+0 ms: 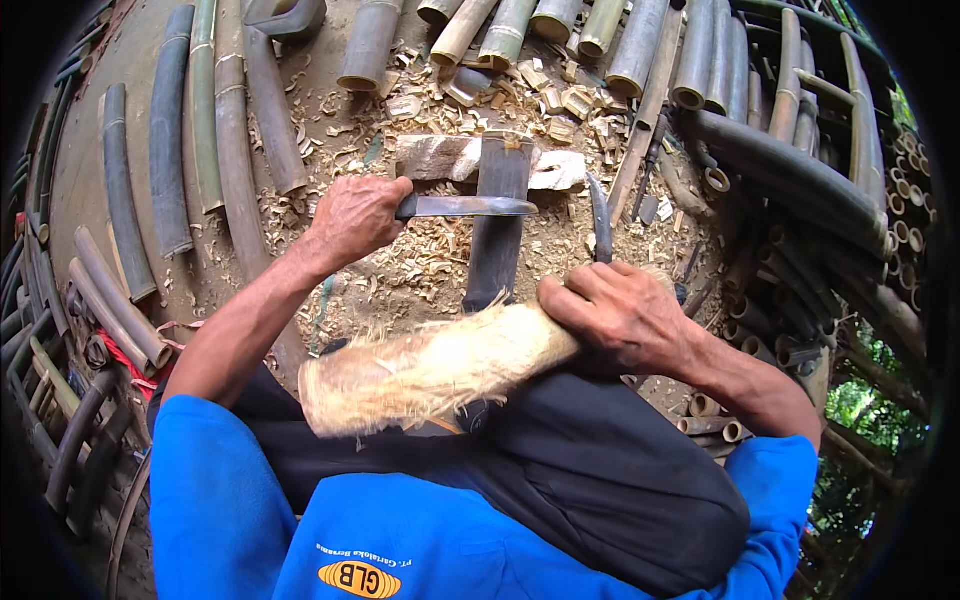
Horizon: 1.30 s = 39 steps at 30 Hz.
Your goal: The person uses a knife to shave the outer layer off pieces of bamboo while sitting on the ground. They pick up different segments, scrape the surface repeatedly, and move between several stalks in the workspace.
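My left hand point(358, 215) is closed around the dark handle of a knife point(465, 206). Its blade points right and passes over a dark bamboo piece point(492, 250); whether they touch I cannot tell. The bamboo's far end lies across a pale, rough wood block point(438, 157). My right hand point(620, 315) grips the right end of a thick wooden club point(430, 370) with frayed, splintered sides. The club slants over my lap, its broad end to the left, nearer to me than the knife.
Wood chips and shavings point(400, 265) litter the ground around the block. A dark curved strip point(600, 220) lies right of it. Cut bamboo tubes point(372, 45) line the far side, long bamboo poles point(170, 130) lie left, and stacked bamboo point(790, 170) stands right.
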Motion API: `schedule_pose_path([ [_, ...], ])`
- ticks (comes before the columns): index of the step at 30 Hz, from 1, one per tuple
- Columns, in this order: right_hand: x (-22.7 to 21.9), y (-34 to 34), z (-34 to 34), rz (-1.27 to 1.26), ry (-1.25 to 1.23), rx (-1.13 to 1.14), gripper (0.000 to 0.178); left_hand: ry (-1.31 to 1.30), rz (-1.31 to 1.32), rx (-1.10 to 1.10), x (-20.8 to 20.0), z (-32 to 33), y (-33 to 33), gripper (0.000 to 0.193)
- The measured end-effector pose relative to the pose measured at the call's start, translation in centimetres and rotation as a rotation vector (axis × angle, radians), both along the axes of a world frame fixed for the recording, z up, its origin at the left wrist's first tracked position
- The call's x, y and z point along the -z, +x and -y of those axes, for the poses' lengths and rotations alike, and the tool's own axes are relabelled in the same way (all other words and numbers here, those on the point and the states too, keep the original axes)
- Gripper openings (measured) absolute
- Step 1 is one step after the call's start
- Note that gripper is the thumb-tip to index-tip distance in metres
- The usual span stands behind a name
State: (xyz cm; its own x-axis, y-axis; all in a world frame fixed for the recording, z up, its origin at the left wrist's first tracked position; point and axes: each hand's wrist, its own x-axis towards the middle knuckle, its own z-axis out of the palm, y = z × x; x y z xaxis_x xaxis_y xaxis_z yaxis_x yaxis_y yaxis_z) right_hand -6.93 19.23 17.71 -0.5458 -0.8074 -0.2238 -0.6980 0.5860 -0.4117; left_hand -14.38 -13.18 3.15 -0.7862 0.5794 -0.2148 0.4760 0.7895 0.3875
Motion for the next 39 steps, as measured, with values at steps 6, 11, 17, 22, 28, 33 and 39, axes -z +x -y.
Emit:
schedule_pose_path([
  [6,-0.1,0.2,-0.3,0.041,0.052,0.080,0.045,-0.020,0.002,0.017,-0.1,0.1,-0.1,0.014],
  [11,0.3,0.2,-0.1,0.067,0.074,0.068,0.046,-0.002,-0.048,0.049,0.6,0.7,0.0,0.010],
  [17,7.8,-6.7,-7.1,-0.356,-0.171,-0.128,0.034,-0.045,-0.003,0.056,0.7,-0.9,-1.6,0.011],
  [22,5.6,-6.1,-5.4,-0.082,0.174,-0.085,0.028,-0.128,0.078,0.012,0.2,-0.2,-1.4,0.013],
  [28,7.4,-7.6,-6.8,-0.150,0.293,0.111,0.027,-0.164,0.083,-0.034,0.4,-0.8,-1.2,0.010],
  [33,7.2,-6.4,-6.1,-0.248,-0.285,-0.314,0.025,-0.115,0.013,-0.007,1.1,-0.8,-0.7,0.008],
  [39,6.3,-4.6,-3.8,-0.154,-0.107,-0.165,0.023,-0.117,-0.109,0.002,2.3,0.7,-0.7,0.009],
])
